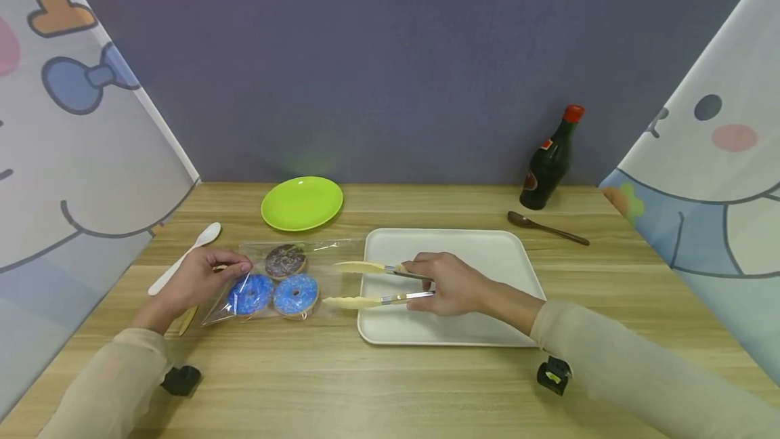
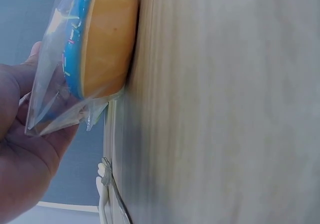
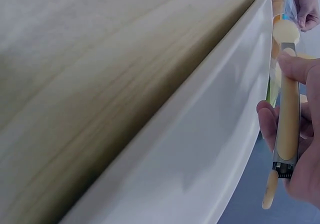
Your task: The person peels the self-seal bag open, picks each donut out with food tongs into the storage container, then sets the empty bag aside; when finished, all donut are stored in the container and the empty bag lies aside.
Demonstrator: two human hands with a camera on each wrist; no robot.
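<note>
My left hand (image 1: 207, 278) pinches the left end of a clear plastic bag (image 1: 332, 249) lying on the table. Inside the bag are a chocolate donut (image 1: 285, 261) and two blue-iced donuts, one of them the near blue donut (image 1: 295, 294). In the left wrist view a blue donut (image 2: 107, 39) shows through the film beside the palm. My right hand (image 1: 451, 283) grips a pair of cream-tipped tongs (image 1: 396, 298) above the white tray (image 1: 487, 337). The spread tong tips point left at the bag's right end. From the right wrist view, the thumb lies along the tongs' handle (image 3: 288, 119).
A green plate (image 1: 302, 203) lies behind the bag. Left of the left hand is a white spoon (image 1: 204, 234), and a yellowish utensil (image 1: 187, 320) lies partly under that wrist. At the back right stand a dark bottle (image 1: 550, 161) and a brown wooden spoon (image 1: 548, 227).
</note>
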